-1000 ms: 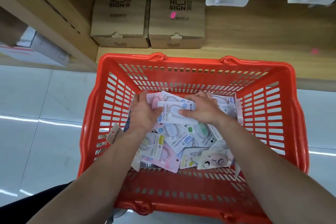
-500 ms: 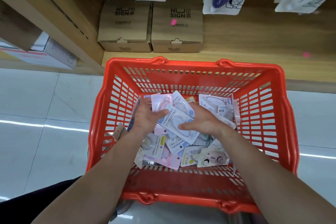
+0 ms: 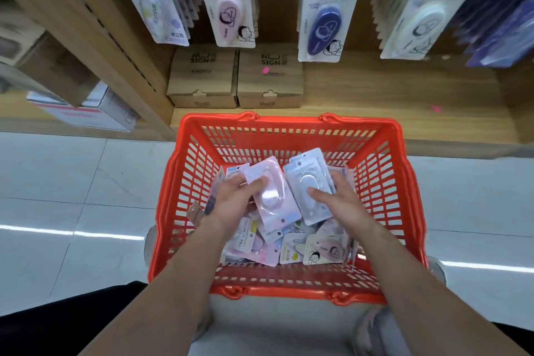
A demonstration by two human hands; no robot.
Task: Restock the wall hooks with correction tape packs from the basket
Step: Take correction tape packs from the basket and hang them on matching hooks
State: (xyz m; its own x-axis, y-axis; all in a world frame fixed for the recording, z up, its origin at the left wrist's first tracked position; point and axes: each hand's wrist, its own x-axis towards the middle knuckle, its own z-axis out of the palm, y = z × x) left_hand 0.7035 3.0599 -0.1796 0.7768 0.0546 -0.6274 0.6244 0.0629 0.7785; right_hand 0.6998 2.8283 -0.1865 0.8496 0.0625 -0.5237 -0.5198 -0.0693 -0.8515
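Note:
An orange basket (image 3: 384, 170) on the floor holds several loose correction tape packs (image 3: 291, 248). Over it, my left hand (image 3: 231, 202) grips a pink pack (image 3: 270, 193), back side up. Beside it, my right hand (image 3: 336, 199) grips a pale blue pack (image 3: 307, 185), also back side up, with more packs stacked behind it. Above, wall hooks carry rows of hanging packs: a pale one (image 3: 156, 9), a pink one (image 3: 228, 6), a dark blue one (image 3: 326, 20) and a white one (image 3: 419, 14).
Two brown cardboard boxes (image 3: 234, 78) sit on the wooden shelf (image 3: 390, 95) behind the basket. A wooden partition (image 3: 95, 37) runs down the left, with a white carton (image 3: 86, 113) beyond it. Grey floor tiles (image 3: 72, 196) lie on both sides.
Both hands held one stack of packs together low in the basket. They have since separated, each lifting packs higher. My view has tilted up, bringing the hanging rows into sight.

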